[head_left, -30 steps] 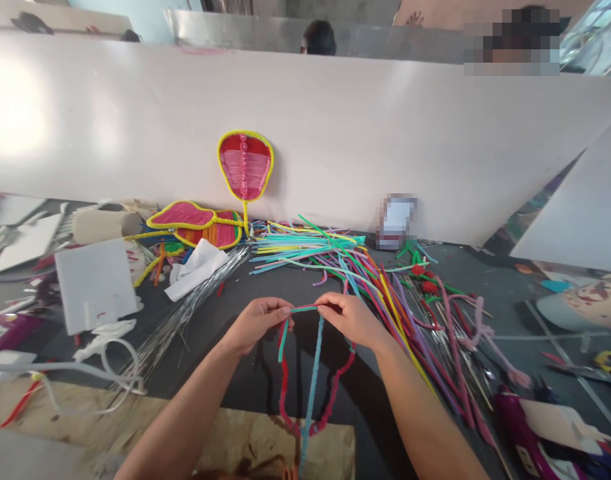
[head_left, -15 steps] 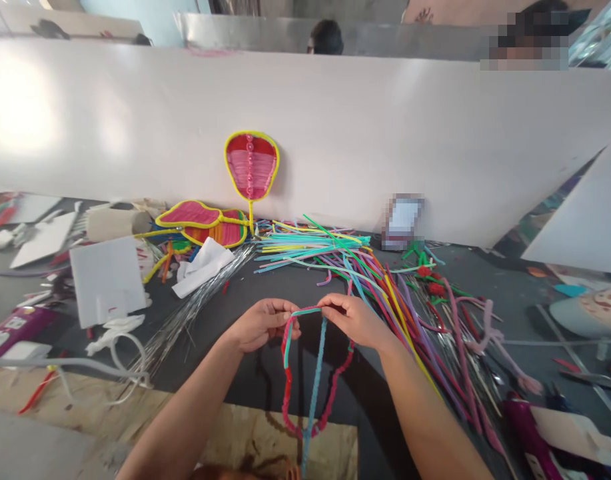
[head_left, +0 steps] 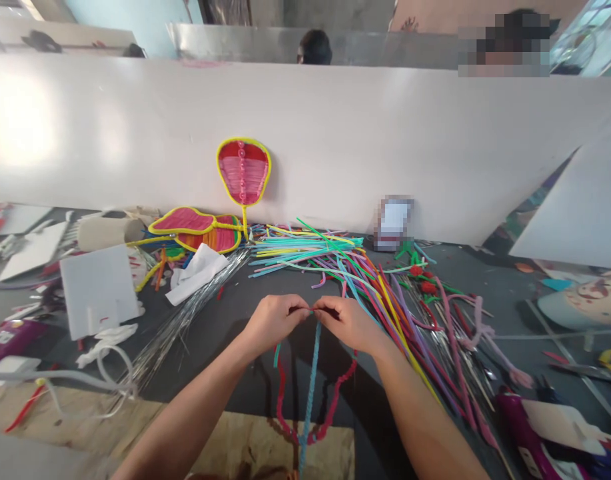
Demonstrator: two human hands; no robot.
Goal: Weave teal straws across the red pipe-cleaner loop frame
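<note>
Fingertips nearly meeting, my left hand (head_left: 276, 323) and my right hand (head_left: 349, 323) both pinch the top of a loop of pipe cleaners (head_left: 281, 390). Its fuzzy outline is red and pink, with a teal-green strand hanging below my left hand. A twisted blue pipe-cleaner stem (head_left: 312, 373) runs from near my fingers down through the middle, past the loop's lower edge. My fingers hide most of the top of the loop. Beyond my hands lies a pile of loose pipe cleaners (head_left: 305, 253) in teal, yellow and other colours.
A finished pink fan shape with yellow rim (head_left: 244, 170) leans on the white panel (head_left: 335, 127); more lie beside it. Metal wires (head_left: 195, 300), a phone (head_left: 394, 223), scissors (head_left: 585, 370), a purple glue gun (head_left: 525, 427) and a cup (head_left: 580, 303) surround the work area.
My left hand has moved right along the loop's top until its fingertips are close to my right hand's. The view has shifted slightly, and the loop still hangs from my hands.
</note>
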